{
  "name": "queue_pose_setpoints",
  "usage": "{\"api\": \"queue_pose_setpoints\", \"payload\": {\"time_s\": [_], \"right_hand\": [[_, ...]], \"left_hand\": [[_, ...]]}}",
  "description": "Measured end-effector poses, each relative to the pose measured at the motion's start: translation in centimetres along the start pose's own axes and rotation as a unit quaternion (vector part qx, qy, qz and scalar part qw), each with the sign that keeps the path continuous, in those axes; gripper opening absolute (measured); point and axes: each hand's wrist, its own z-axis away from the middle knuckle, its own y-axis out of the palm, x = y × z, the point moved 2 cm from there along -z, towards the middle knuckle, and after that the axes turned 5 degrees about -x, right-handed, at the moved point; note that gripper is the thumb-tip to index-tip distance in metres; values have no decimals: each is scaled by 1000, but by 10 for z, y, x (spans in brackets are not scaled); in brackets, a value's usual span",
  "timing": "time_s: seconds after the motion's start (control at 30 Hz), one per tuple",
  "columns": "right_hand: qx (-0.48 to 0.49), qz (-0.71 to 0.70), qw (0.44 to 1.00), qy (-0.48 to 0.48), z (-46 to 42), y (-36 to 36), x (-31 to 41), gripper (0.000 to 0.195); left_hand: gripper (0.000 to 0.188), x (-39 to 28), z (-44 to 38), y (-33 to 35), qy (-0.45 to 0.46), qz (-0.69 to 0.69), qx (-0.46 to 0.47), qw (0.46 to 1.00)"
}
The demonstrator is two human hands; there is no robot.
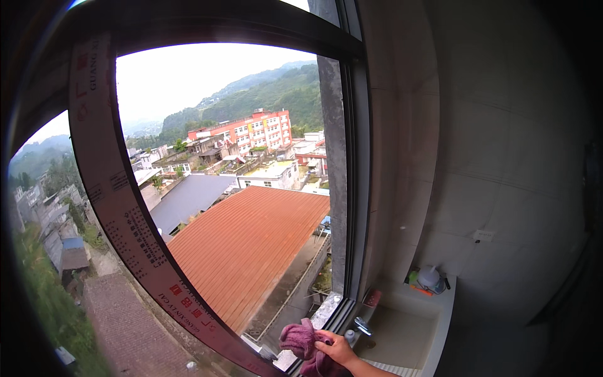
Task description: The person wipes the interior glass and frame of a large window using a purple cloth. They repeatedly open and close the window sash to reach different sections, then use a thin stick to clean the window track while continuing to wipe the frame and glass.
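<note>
My right hand (338, 349) grips a bunched purple cloth (297, 340) at the bottom of the view, its fingers closed around the fabric. One wad of the cloth lies over the sill (328, 311) beside the window track, and more of it hangs below my fingers. The open window frame (359, 188) rises above the hand. To the left stands a sash frame (141, 226) with printed protective film. My left hand is out of view.
Right of the window is a sink basin (400, 330) with a metal faucet (362, 326) and a ribbed washboard part. Several items, including a pale rounded container (428, 277), stand on its back ledge. A red soap dish (372, 298) sits near the track. Outside, far below, is a red corrugated roof (249, 249).
</note>
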Motion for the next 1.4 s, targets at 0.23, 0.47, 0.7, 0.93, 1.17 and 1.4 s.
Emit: {"api": "queue_pose_setpoints", "payload": {"time_s": [0.23,0.47,0.7,0.93,1.17,1.4], "right_hand": [[272,91,924,-252,118,66,105,60],[125,-38,961,-244,82,55,213,57],[-183,126,836,-502,2,118,303,92],[-192,124,888,-399,-20,142,272,70],[-114,145,890,-417,-30,97,283,68],[-154,272,800,-513,-27,64,297,64]], "left_hand": [[57,-77,38,24,54,315,-17,947],[61,-122,63,6,103,261,-19,960],[64,-126,96,-21,122,213,-51,968],[67,-119,113,-54,135,193,-78,969],[71,-134,114,-65,184,171,-72,965],[74,-168,87,-49,237,149,-41,959]]}}
